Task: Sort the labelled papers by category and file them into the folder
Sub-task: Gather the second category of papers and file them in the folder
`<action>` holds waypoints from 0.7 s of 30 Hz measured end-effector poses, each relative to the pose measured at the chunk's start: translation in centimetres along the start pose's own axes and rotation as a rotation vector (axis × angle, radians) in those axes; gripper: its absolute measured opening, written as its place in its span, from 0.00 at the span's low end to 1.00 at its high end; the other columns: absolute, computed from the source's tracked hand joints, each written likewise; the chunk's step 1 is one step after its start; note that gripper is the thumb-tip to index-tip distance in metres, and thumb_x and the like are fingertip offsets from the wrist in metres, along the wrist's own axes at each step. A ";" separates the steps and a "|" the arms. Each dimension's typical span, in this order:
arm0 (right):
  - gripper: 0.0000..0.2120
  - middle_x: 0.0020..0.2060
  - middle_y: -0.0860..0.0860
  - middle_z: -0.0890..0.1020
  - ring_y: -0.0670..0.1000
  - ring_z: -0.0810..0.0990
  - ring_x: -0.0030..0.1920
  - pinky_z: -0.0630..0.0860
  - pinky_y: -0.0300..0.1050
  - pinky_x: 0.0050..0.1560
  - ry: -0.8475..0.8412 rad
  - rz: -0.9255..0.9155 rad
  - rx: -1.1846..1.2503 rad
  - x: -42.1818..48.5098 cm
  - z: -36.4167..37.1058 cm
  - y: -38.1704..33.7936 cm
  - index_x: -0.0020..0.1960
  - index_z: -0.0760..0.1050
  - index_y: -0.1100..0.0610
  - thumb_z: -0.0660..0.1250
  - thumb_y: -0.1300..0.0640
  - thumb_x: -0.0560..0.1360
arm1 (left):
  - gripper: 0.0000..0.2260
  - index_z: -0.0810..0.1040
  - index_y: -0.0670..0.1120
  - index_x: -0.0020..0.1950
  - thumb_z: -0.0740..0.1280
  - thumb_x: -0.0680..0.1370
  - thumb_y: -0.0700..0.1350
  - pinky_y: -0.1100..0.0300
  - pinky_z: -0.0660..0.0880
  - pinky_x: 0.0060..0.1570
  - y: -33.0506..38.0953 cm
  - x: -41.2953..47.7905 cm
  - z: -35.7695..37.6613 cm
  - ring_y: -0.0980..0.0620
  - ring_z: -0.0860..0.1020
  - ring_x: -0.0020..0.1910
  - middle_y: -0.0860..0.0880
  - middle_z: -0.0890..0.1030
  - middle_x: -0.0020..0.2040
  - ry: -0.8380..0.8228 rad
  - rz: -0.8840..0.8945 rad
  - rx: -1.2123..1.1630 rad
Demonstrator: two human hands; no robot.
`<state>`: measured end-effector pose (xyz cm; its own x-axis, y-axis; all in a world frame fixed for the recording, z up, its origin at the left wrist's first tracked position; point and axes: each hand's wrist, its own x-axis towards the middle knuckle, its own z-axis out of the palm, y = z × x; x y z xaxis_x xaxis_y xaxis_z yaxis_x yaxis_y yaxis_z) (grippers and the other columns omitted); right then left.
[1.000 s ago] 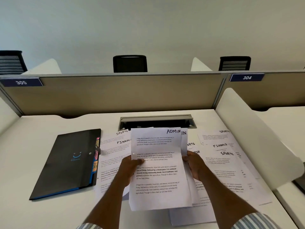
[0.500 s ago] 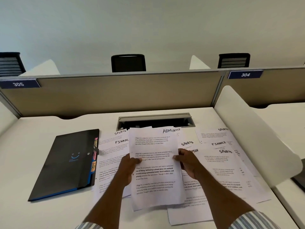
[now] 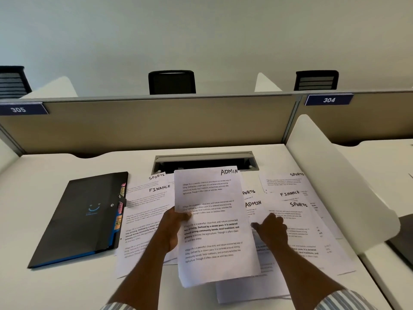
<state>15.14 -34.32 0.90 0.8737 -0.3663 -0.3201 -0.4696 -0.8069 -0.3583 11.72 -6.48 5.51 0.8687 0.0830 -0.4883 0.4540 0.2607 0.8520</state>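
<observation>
My left hand [image 3: 173, 229] grips the left edge of a small stack of sheets [image 3: 214, 231] headed ADMIN, held up above the desk. My right hand [image 3: 271, 229] is off that stack, just to its right, fingers spread over the loose sheets lying there. Under it lies another ADMIN sheet [image 3: 253, 204]. Sheets headed SPORTS [image 3: 298, 204] and FINANCE [image 3: 289, 193] overlap on the right; a FINANCE sheet [image 3: 159, 188] and a SPORTS sheet [image 3: 156, 176] lie on the left. The black folder [image 3: 87, 215] lies closed at the left, coloured tabs along its right edge.
A cable slot [image 3: 205, 161] with a raised grey lid is sunk in the white desk [image 3: 55, 168] behind the papers. A beige partition [image 3: 156, 124] closes the back. A white curved divider [image 3: 335, 175] rises on the right. Black chairs stand beyond.
My right hand has let go of the ADMIN stack's right edge and moved right and down over the loose sheets. My left hand keeps holding the stack, now squared up.
</observation>
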 end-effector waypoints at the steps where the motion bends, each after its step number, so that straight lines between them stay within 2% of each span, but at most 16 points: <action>1: 0.33 0.61 0.60 0.72 0.61 0.72 0.62 0.73 0.52 0.59 -0.010 0.010 -0.029 0.0 -0.1 0.2 0.66 0.65 0.63 0.70 0.42 0.72 | 0.17 0.80 0.42 0.54 0.70 0.66 0.37 0.33 0.76 0.56 -0.2 0.0 0.3 0.34 0.81 0.53 0.37 0.84 0.52 -0.006 0.002 -0.006; 6: 0.30 0.60 0.58 0.71 0.59 0.72 0.62 0.73 0.52 0.60 0.016 0.025 -0.113 0.6 0.3 0.7 0.65 0.66 0.61 0.69 0.44 0.72 | 0.14 0.80 0.41 0.57 0.68 0.73 0.33 0.39 0.79 0.53 -1.2 0.3 1.9 0.35 0.81 0.52 0.38 0.85 0.52 0.000 0.023 -0.038; 9: 0.28 0.60 0.59 0.71 0.60 0.72 0.63 0.72 0.54 0.62 -0.013 0.068 -0.057 1.1 0.2 0.9 0.65 0.65 0.61 0.70 0.48 0.73 | 0.20 0.80 0.41 0.58 0.70 0.66 0.38 0.37 0.79 0.52 -2.1 0.0 2.8 0.34 0.82 0.51 0.37 0.85 0.52 -0.012 0.008 -0.050; 12: 0.27 0.62 0.59 0.71 0.60 0.71 0.63 0.70 0.55 0.63 -0.048 0.100 -0.016 1.8 0.3 1.0 0.66 0.65 0.61 0.69 0.49 0.74 | 0.23 0.79 0.40 0.60 0.70 0.65 0.39 0.33 0.77 0.53 -2.9 0.0 3.2 0.31 0.81 0.54 0.36 0.84 0.53 -0.010 -0.004 -0.054; 16: 0.26 0.63 0.59 0.73 0.60 0.71 0.64 0.69 0.56 0.64 -0.054 0.095 -0.048 2.6 0.3 1.3 0.67 0.65 0.61 0.67 0.49 0.74 | 0.22 0.79 0.40 0.60 0.70 0.65 0.38 0.35 0.78 0.52 -3.2 0.0 3.7 0.31 0.81 0.53 0.37 0.85 0.52 0.004 -0.002 -0.050; 18: 0.25 0.63 0.59 0.72 0.60 0.71 0.64 0.70 0.55 0.64 -0.060 0.090 -0.056 2.9 0.1 1.4 0.66 0.64 0.61 0.67 0.50 0.75 | 0.18 0.79 0.40 0.59 0.69 0.69 0.35 0.35 0.78 0.52 -3.3 0.0 4.0 0.32 0.81 0.53 0.37 0.85 0.52 0.009 -0.006 -0.046; 21: 0.22 0.61 0.59 0.74 0.61 0.73 0.63 0.71 0.55 0.62 -0.060 0.092 0.002 3.1 0.1 1.7 0.65 0.65 0.60 0.66 0.53 0.75 | 0.17 0.78 0.40 0.59 0.69 0.70 0.36 0.32 0.77 0.54 -3.5 0.3 4.4 0.31 0.81 0.53 0.36 0.84 0.53 0.019 -0.008 -0.032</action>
<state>17.05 -36.77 -0.78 0.8178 -0.4105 -0.4034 -0.5478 -0.7702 -0.3268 11.24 -11.58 3.17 0.8611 0.0992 -0.4986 0.4539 0.2916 0.8420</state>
